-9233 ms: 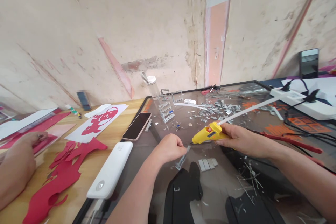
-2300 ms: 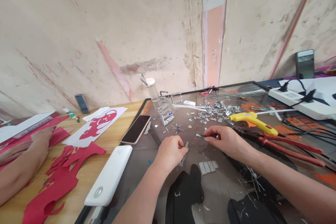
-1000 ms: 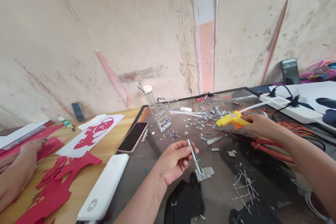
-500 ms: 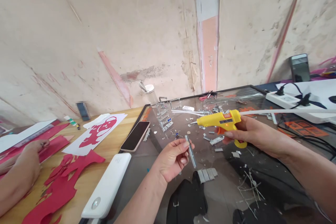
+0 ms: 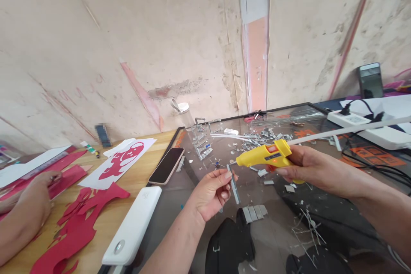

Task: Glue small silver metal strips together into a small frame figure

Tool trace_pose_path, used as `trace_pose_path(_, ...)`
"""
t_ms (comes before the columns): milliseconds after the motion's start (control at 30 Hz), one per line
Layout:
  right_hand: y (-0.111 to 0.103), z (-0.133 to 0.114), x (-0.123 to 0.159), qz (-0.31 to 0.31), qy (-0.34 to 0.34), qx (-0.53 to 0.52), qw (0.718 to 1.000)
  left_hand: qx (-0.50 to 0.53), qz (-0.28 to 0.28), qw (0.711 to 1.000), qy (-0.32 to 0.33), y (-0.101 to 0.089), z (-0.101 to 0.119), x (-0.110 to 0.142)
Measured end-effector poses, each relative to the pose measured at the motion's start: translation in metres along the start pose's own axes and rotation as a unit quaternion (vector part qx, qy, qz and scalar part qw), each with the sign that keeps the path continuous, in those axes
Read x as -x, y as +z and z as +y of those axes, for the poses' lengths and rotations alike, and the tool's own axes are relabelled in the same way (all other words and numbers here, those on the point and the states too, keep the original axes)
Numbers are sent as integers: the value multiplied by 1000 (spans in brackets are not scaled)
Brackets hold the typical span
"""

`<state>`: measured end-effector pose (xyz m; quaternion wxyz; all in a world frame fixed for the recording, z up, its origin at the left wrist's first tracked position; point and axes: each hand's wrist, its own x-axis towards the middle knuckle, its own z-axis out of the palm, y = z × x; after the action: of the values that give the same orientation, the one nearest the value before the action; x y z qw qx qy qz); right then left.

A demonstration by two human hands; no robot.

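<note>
Left hand (image 5: 214,195) pinches a tilted metal strip (image 5: 235,190) over the table (image 5: 269,237), fingers hiding part. Glue gun (image 5: 266,155) tip is at strip's upper end, contact unclear; right hand (image 5: 303,166) wraps its mostly hidden handle, arm cut off at right.

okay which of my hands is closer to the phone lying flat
Left. Your left hand, pinching a thin metal piece, is right of the phone and closer to you; your right hand, holding the yellow glue gun, is farther right.
</note>
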<state>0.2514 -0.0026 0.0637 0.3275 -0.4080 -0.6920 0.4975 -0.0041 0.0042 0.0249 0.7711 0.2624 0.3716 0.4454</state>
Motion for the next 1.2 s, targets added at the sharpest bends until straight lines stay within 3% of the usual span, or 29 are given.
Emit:
trace_pose_path(600,-1,4,-1,-5,-13,16,1000,-16,10,1000,-1,0,0,0)
trace_pose_path(833,-5,0,1,6,0,6,1000,-28,-13,999,-5,-1,1,1)
trace_pose_path(967,-10,-5,2,60,4,-44,997,-38,-36,999,-13,-1,2,3)
trace_pose_path(1100,-28,0,0,143,37,-126,981,-44,-58,997,-17,0,2,5)
trace_pose_path(1200,-52,14,0,232,91,-77,965,-37,-55,998,-13,0,1,5)
